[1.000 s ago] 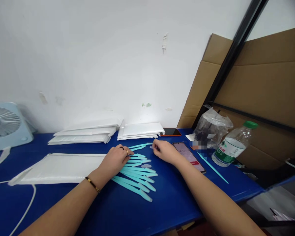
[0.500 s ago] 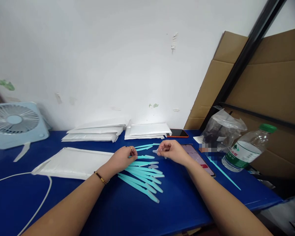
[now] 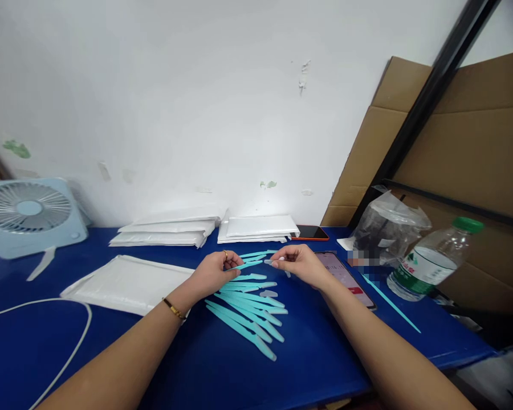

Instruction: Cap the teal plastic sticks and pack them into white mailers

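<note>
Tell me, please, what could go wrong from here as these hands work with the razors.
The turquoise eyebrow razor in the left hand points toward the right hand, which pinches a small translucent cap; a slip might nick a finger if the blade is bare, which I cannot make out.

The loose translucent cap among the fanned razors could be brushed away.

Those razors lie close together, some overlapping, so a careless wrist might scatter them.

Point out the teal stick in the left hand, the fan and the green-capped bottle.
Teal stick [image 3: 252, 263]: head view, on its exposed end.
Fan [image 3: 29, 208]: head view, on its hub.
Bottle [image 3: 428, 264]: head view, on its label.
</note>
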